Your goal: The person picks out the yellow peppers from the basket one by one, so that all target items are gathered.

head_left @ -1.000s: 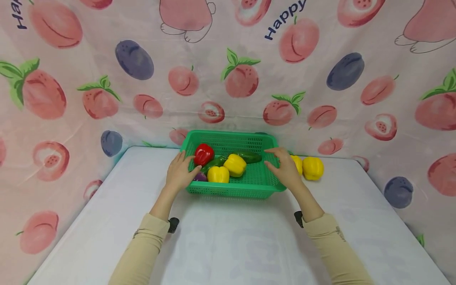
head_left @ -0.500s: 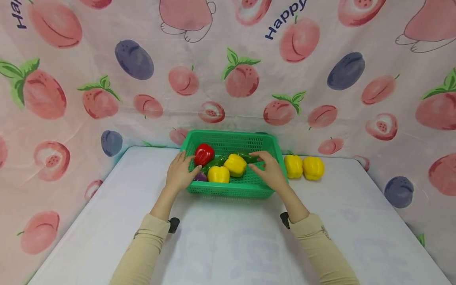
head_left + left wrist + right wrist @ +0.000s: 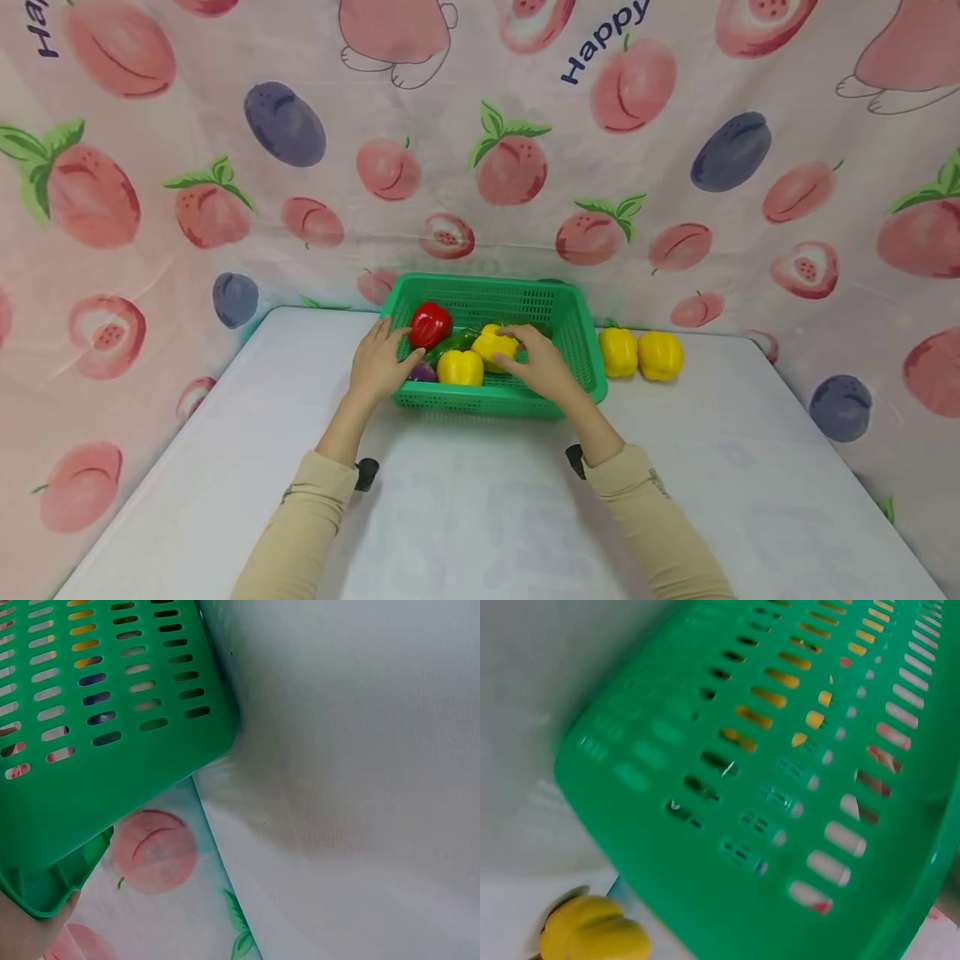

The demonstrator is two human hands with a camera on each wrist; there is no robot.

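A green plastic basket (image 3: 487, 402) holds a red bell pepper (image 3: 431, 325), a dark green vegetable (image 3: 453, 342), a purple vegetable (image 3: 422, 372) and two yellow bell peppers, one near the front (image 3: 460, 367) and one farther back. My left hand (image 3: 375, 362) rests over the basket's left rim, thumb and fingers spread apart. Inside the basket, my right hand (image 3: 542, 362) reaches from the right, its thumb and index finger either side of the rear yellow bell pepper (image 3: 489, 343). Whether they touch it is unclear. In both wrist views the basket's slotted wall (image 3: 112, 769) hides most of the contents.
Two more yellow bell peppers (image 3: 618, 352) stand side by side on the table (image 3: 480, 500), just right of the basket. The right wrist view catches one yellow bell pepper (image 3: 592, 930) outside the wall. A fruit-printed cloth (image 3: 450, 192) hangs behind the table.
My right hand has moved left, from the basket's right rim to the rear yellow bell pepper, and now covers the long green vegetable behind it. My left hand stays put.
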